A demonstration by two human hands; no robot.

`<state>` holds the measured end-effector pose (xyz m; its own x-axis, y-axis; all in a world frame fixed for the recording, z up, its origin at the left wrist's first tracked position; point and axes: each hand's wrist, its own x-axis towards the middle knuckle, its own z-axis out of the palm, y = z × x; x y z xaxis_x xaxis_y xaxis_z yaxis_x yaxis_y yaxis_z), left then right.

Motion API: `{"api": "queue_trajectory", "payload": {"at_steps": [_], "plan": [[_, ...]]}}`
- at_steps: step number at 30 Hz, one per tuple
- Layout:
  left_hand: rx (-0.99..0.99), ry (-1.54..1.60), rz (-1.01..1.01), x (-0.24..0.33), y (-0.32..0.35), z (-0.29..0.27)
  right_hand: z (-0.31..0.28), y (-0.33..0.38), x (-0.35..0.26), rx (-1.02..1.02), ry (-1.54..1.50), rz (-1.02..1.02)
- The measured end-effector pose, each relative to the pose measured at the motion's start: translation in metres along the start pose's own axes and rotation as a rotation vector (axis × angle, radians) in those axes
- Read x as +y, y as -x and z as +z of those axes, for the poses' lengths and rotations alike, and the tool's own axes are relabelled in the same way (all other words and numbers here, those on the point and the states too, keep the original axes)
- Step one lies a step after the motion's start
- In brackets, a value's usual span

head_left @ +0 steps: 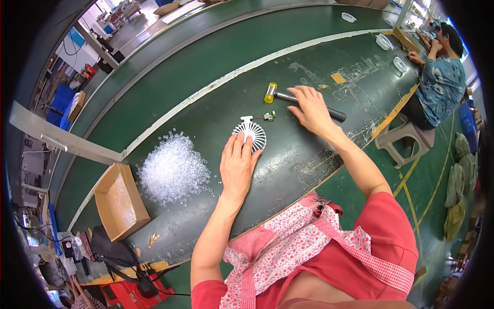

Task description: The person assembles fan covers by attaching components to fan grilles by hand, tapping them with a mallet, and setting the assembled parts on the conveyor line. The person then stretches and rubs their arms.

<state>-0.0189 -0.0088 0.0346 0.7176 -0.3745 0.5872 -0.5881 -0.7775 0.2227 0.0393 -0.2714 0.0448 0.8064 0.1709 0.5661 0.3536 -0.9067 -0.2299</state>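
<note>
My left hand lies with its fingers stretched flat over the lower part of a round white slatted fan grille. A short white neck stands at the grille's far side, and a small green circuit board on thin wires lies just beside it. Over to the right, my right hand is open above a mallet, its fingers spread across the dark handle. The mallet's yellow-faced head points left. Whether the right fingers touch the handle cannot be made out.
A heap of small clear plastic pieces covers the bench at left, beside an open cardboard box. Green belt runs along the far side. White baskets lie far right, near a seated person and a plastic stool.
</note>
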Motion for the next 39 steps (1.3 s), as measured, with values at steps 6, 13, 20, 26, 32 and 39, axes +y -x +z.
{"api": "queue_trajectory", "payload": {"at_steps": [6, 13, 20, 26, 32, 39], "plan": [[0.007, -0.005, 0.007, -0.001, 0.001, 0.003, -0.001, 0.006, 0.012, -0.143, -0.084, 0.062], [0.037, 0.018, -0.009, 0.004, -0.003, -0.004, -0.056, -0.024, -0.064, 0.232, -0.502, 0.009], [0.027, 0.175, -0.044, -0.016, 0.0, -0.014, 0.0, -0.007, -0.03, -0.177, -0.275, 0.125], [-0.303, 0.252, -0.284, -0.06, -0.015, -0.074, 0.0, -0.023, -0.01, 0.003, -0.127, -0.073], [-0.553, 0.059, -0.314, -0.062, 0.003, -0.087, 0.018, -0.041, -0.048, -0.321, -0.378, -0.217], [-0.477, -0.006, -0.333, -0.052, -0.005, -0.08, 0.044, -0.043, -0.052, -0.405, -0.504, -0.153]]}}
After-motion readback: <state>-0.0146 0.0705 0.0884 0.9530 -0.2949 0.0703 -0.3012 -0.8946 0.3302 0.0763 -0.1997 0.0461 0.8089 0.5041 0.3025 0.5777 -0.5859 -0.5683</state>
